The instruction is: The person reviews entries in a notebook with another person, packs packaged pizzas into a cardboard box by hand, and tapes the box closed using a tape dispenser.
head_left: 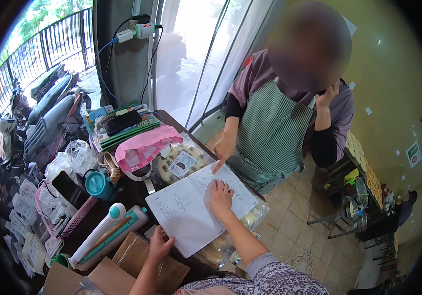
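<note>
Two pages of an open notebook [184,211] lie at the centre of the frame, covered in handwriting. The left hand [160,243] pinches the notebook's lower-left edge, thumb and fingers closed on it. The right hand [221,197] rests on the right page, fingers slightly spread. Just above it, a co-worker's hand [225,146] touches the same page with an extended index finger; that person's other hand [327,96] is raised to the side of the head at the upper right. On the dark counter [133,197], a round bagged cake [184,160] with a label sits beside the notebook's top edge, and more clear bags [216,250] show under its lower right. Left of the notebook are a pink cloth [144,148], a teal mug [97,184], a pink basket [79,216] with a phone [69,189] on it, and a sealer [110,236]; cardboard boxes [164,270] stand at the bottom.
</note>
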Demonstrator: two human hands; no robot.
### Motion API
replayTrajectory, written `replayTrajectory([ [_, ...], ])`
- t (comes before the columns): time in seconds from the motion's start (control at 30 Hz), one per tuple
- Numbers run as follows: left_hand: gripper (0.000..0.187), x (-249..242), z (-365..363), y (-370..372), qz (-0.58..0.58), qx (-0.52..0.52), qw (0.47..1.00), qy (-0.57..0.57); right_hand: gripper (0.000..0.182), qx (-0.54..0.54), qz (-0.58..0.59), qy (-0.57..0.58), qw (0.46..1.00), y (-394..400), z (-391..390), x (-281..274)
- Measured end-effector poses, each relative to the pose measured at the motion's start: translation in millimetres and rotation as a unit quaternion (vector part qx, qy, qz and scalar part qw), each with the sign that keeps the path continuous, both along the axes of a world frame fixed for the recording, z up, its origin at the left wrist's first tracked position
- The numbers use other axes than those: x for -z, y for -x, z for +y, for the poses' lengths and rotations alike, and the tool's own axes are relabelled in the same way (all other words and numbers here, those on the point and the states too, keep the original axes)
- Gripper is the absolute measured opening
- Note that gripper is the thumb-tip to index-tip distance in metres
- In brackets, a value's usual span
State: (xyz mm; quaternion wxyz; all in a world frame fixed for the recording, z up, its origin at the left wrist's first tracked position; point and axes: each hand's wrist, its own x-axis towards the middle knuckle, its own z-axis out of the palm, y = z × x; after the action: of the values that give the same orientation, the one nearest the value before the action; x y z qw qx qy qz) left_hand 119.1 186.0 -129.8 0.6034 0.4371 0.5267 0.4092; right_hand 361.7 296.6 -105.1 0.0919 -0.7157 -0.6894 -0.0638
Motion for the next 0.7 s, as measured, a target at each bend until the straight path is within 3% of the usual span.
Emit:
replayTrajectory([
  [0.7,0.041,0.5,-0.2,0.8,0.006,-0.001,1.000,-0.015,0.043,0.000,-0.020,-0.002,1.000,0.1,0.9,1.1],
])
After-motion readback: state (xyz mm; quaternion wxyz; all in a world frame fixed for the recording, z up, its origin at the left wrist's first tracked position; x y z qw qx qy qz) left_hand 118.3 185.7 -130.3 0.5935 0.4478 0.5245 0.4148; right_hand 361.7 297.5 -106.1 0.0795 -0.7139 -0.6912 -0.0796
